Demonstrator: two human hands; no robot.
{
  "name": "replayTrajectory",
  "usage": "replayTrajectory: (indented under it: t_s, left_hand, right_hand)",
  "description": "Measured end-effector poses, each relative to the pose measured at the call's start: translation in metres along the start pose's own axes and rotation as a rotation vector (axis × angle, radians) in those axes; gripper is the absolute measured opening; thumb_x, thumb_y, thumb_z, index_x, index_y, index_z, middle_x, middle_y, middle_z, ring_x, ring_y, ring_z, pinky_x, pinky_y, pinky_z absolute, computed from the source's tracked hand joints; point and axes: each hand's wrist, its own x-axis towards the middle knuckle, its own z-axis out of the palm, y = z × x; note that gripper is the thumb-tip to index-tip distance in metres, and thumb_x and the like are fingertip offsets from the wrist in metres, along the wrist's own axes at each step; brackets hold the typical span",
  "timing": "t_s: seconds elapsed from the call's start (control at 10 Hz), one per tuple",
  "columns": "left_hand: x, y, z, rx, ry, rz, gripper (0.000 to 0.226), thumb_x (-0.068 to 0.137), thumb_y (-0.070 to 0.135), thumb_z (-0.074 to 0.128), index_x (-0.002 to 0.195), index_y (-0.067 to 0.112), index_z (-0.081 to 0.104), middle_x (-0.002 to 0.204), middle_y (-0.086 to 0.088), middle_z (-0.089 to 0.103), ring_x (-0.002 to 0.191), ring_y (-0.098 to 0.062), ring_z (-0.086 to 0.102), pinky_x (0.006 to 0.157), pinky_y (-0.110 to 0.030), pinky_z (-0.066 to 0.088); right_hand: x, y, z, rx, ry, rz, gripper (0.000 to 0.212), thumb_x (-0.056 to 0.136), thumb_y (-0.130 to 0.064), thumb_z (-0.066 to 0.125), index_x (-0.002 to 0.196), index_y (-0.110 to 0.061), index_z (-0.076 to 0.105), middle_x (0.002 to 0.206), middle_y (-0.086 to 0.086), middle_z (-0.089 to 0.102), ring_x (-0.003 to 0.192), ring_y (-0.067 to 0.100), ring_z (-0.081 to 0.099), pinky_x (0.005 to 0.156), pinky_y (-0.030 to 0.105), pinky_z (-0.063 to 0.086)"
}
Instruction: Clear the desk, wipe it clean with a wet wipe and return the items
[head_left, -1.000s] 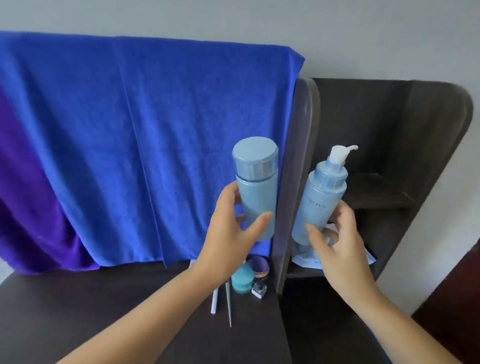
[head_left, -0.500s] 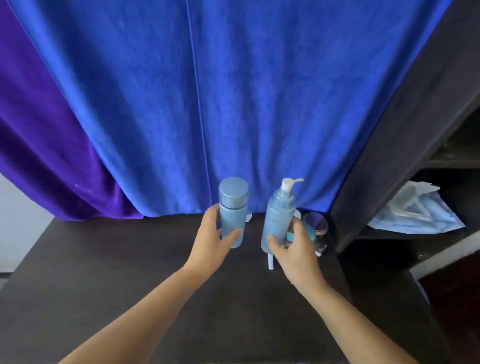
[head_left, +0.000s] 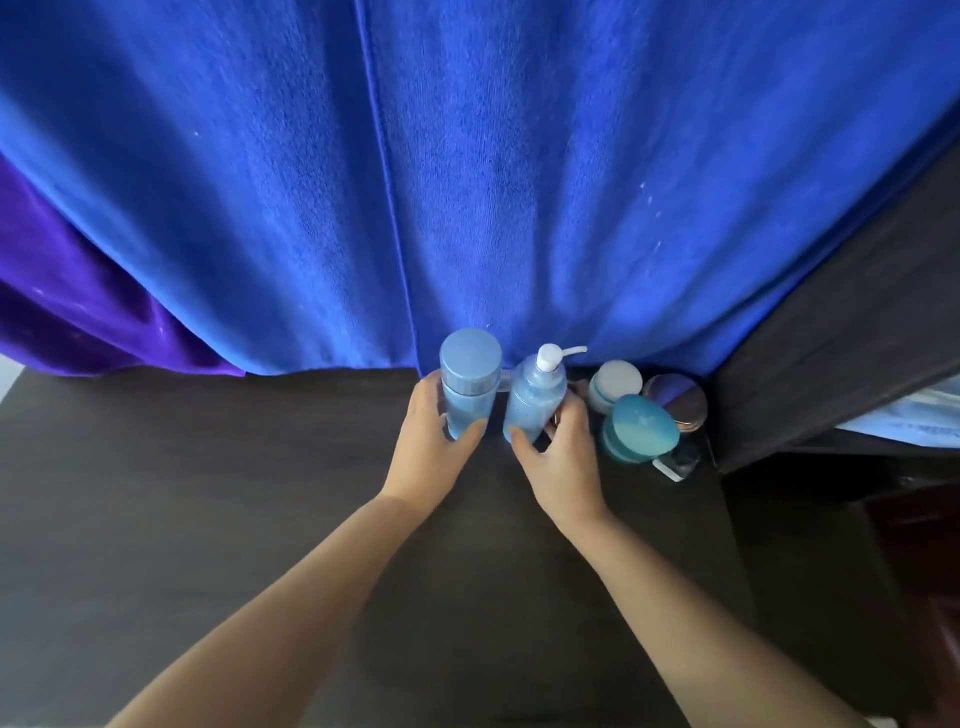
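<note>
The left hand (head_left: 426, 441) has its grip wrapped around a capped blue bottle (head_left: 469, 382), and the right hand (head_left: 558, 452) has its grip closed around a blue pump bottle (head_left: 535, 400). A second ago both bottles were held up high by the dark shelf; now they are low at the back of the dark surface (head_left: 208, 493), at about 12 o'clock from the person. It cannot be seen if they touch down yet. This looks like the putting-back part of the job. At about 2 o'clock sit a white jar (head_left: 615, 384), a teal jar (head_left: 641, 426) and a shiny round case (head_left: 678, 400). A big blue cloth (head_left: 467, 182) hangs behind, with a purple cloth (head_left: 78, 312) at 10 o'clock
</note>
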Motion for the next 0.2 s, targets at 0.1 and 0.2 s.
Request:
replayTrajectory:
  t_s: [0.1, 0.2]
  left_hand:
    - [0.000, 0.000, -0.002, 0.040, -0.037, 0.018, 0.058, 0.078, 0.013, 0.067, 0.125, 0.027, 0.037, 0.128, 0.005, 0.046, 0.117, -0.003, 0.046, 0.097, -0.033, 0.044]
    - [-0.011, 0.014, -0.014, 0.147, -0.084, 0.033, 0.087, 0.077, 0.020, 0.070, 0.143, 0.026, 0.014, 0.145, 0.005, 0.027, 0.132, -0.008, 0.027, 0.103, -0.026, 0.030]
  right_hand:
    - [-0.001, -0.002, -0.002, -0.016, -0.024, -0.022, 0.063, 0.073, -0.025, 0.072, 0.124, -0.006, 0.041, 0.120, 0.013, 0.052, 0.112, 0.028, 0.054, 0.091, 0.048, 0.048]
    - [-0.010, -0.011, -0.016, -0.042, -0.039, -0.053, 0.082, 0.073, -0.044, 0.068, 0.138, -0.011, 0.029, 0.133, 0.011, 0.045, 0.123, 0.026, 0.045, 0.099, 0.046, 0.044]
